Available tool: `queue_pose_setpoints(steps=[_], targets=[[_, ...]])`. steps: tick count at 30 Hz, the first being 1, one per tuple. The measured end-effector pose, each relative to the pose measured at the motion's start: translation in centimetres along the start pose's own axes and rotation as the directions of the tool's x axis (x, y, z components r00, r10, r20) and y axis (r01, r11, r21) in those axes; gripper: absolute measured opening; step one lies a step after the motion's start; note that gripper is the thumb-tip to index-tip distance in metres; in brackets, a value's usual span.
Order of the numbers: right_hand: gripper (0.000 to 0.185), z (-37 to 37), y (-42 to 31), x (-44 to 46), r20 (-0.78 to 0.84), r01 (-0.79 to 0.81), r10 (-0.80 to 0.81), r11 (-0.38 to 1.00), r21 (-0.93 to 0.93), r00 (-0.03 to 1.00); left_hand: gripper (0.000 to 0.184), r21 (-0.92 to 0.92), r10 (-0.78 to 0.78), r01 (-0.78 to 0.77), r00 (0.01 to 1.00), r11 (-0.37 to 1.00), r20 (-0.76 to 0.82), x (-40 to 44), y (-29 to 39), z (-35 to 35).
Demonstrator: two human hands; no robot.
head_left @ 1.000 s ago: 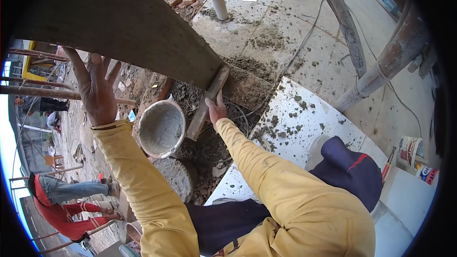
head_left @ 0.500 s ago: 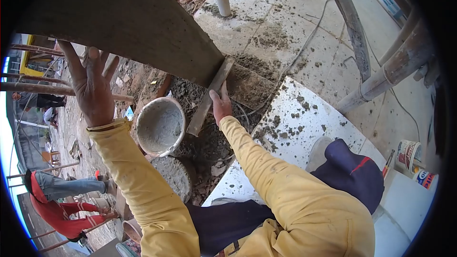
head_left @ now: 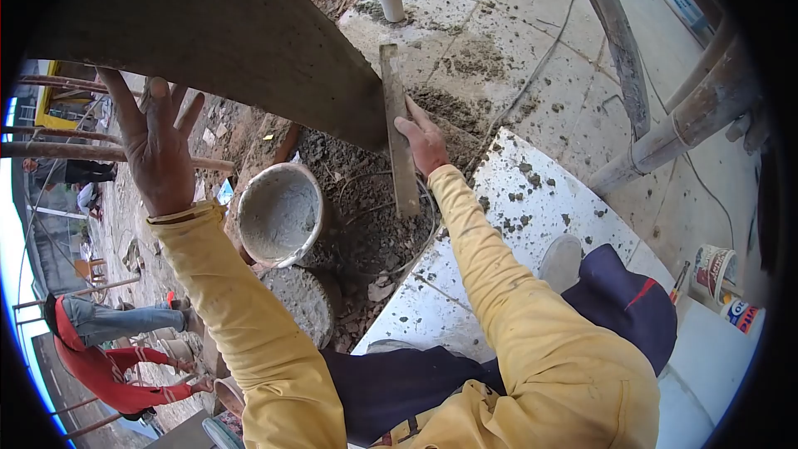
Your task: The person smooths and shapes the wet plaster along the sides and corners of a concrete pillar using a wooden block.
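A grey plastered column [head_left: 224,41] fills the upper left. My left hand [head_left: 166,145] is open, its fingers spread, with the fingertips at the column's left edge; whether they press on it I cannot tell. In my right hand [head_left: 426,140] is a narrow, mortar-stained straightedge [head_left: 401,150], gripped near its middle, with some fingers hidden behind it. The straightedge lies across the column's lower right end, apparently touching it. Below the column sits a round basin [head_left: 281,214] coated with wet mortar, beside another mortar-filled container [head_left: 301,303].
Loose mortar lumps lie on a white board [head_left: 499,216] and the tiled floor. Bamboo poles [head_left: 657,162] stand at right, with a cable [head_left: 549,58] nearby. A paint bucket [head_left: 713,270] sits far right. A person in red [head_left: 104,374] bends at lower left.
My right hand has moved right and slightly up. The straightedge has turned from a slant to nearly upright in view. My left hand has barely moved.
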State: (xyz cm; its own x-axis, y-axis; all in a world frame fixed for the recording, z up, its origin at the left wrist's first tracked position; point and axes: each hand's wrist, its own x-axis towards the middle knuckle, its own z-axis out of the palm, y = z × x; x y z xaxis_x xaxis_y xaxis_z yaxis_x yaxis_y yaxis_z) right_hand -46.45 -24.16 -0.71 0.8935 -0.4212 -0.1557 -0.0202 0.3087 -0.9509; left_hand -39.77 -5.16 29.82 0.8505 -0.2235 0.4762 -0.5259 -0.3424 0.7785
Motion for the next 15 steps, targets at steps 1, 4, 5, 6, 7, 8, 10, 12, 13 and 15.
queue_pose_setpoints(steps=[1,4,5,6,7,8,10,12,13,15], targets=[[0.064,-0.7,-0.7,0.8,0.097,0.066,-0.069,0.997,0.042,0.993,0.076,0.000,0.014,-0.014,1.000,1.000,0.008,0.0,-0.1,-0.2],[0.064,-3.5,-2.0,2.5,0.250,0.063,-0.065,0.998,0.016,0.966,0.076,-0.012,0.012,-0.012,1.000,1.000,0.022,0.2,-0.3,-0.5],[0.064,-4.5,-2.3,3.1,0.303,0.010,0.010,0.998,-0.062,0.953,0.076,-0.012,0.011,-0.010,1.000,1.000,0.019,0.1,-0.3,-0.4],[0.065,-5.2,-0.1,4.2,0.311,0.014,0.028,0.991,-0.131,0.950,0.076,-0.009,0.011,-0.011,1.000,1.000,0.010,0.2,-0.2,-0.4],[0.065,-5.8,2.0,4.7,0.313,0.016,0.026,0.991,-0.131,0.950,0.076,-0.005,0.012,-0.012,1.000,1.000,0.003,0.2,-0.2,-0.3],[0.065,-6.4,3.8,5.2,0.298,-0.058,0.101,0.987,-0.148,0.949,0.076,-0.007,0.017,-0.017,1.000,1.000,0.003,0.2,-0.1,-0.3],[0.065,-7.5,4.6,6.5,0.276,-0.126,0.167,0.979,-0.162,0.946,0.076,-0.036,-0.004,0.005,1.000,0.999,0.011,0.3,-0.2,-0.5],[0.065,-7.9,4.7,7.6,0.330,-0.131,0.306,0.878,-0.461,0.893,0.076,-0.031,-0.002,0.003,1.000,1.000,0.013,0.3,-0.2,-0.6],[0.065,-7.5,4.2,7.4,0.332,-0.127,0.301,0.880,-0.458,0.894,0.076,-0.027,-0.001,0.002,1.000,1.000,0.012,0.3,-0.1,-0.6],[0.066,-5.3,2.9,6.1,0.300,-0.056,0.192,0.911,-0.408,0.935,0.074,-0.011,-0.008,0.008,1.000,1.000,0.009,0.3,0.2,-0.3]])
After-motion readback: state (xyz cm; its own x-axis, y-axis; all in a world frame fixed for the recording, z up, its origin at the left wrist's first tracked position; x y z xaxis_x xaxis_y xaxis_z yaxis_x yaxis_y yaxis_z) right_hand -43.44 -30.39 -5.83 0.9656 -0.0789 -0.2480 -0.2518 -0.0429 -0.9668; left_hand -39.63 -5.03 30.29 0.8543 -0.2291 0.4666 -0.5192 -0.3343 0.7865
